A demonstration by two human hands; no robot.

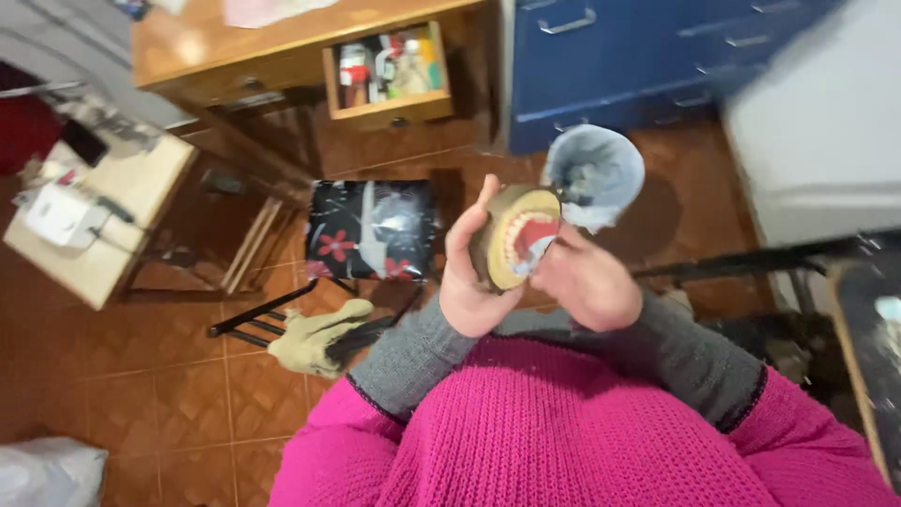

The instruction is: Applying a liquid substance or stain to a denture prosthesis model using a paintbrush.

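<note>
A round tan roll of tape (511, 246), with red and white showing through its middle, is held up in front of my chest. My left hand (469, 277) cups its left side, thumb up along the rim. My right hand (587, 282) presses against its right face, fingers at the hole. Just behind the roll sits a grey-blue fuzzy slipper (596, 174) on the tiled floor. My sleeves are grey under a pink knitted sweater.
A black floral-patterned chair seat (371, 228) stands left of my hands, a tan work glove (314, 340) on the floor below it. A wooden desk with an open drawer (389, 70) is ahead, blue drawers (610, 56) to the right, a small table (94, 216) at left.
</note>
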